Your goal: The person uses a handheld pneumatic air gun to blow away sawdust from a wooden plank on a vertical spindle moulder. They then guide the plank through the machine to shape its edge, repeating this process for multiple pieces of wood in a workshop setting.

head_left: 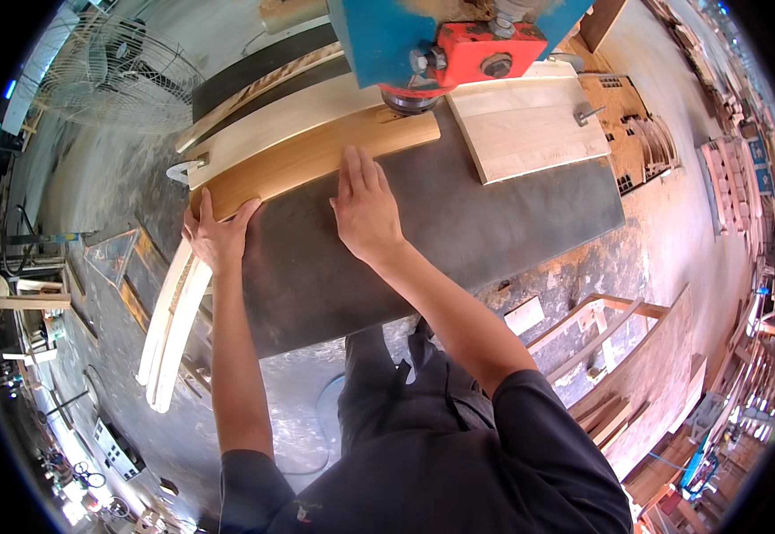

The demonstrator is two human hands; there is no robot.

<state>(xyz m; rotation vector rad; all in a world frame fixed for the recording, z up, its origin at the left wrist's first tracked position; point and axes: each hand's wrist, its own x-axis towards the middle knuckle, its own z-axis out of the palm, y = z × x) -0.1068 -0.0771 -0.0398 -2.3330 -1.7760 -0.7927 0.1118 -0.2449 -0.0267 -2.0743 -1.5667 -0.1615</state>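
A long, gently curved wooden slat (316, 165) lies on the dark machine table (459, 214), against a paler curved wooden fence (294, 116). My left hand (218, 233) grips the slat's left end, with thumb and fingers set apart along its near edge. My right hand (365, 203) rests with fingers stretched out, the tips on the slat's near edge around its middle. Close to the slat's right end sits a round dark metal part (410, 101) under the machine's red block (492, 58). Any contact between the two is hidden from above.
A light wooden board (534, 129) with a bolt lies right of the machine's blue body (379, 40). Pale curved strips (174, 329) stand off the table's left end. A wire-caged fan (107, 71) is far left. A wooden bin (645, 374) with offcuts stands right of me.
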